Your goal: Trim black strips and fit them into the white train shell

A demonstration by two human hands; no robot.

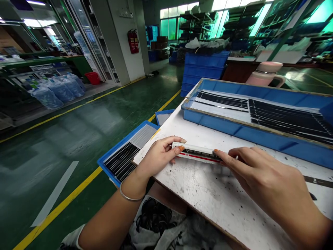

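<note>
A long, narrow white piece [199,158] with a red stripe and a dark slot along its length lies low over the white tabletop [182,184]. My left hand [162,152] is closed on its left end, thumb on the near side and index finger over the top. At the other end, the index finger of my right hand [262,173] presses on the piece, with the other fingers curled; a small pale tip shows by them. My right thumb is mostly hidden. Behind the piece stands a blue tray [213,119] holding black strips [286,116] in rows.
A dark strip [318,181] lies on the table at right. Another blue tray [104,163] with black and grey strips sits below the table's left edge. A pink mug [265,74] and stacked blue crates [203,69] stand behind. A bag of black items [156,215] is below.
</note>
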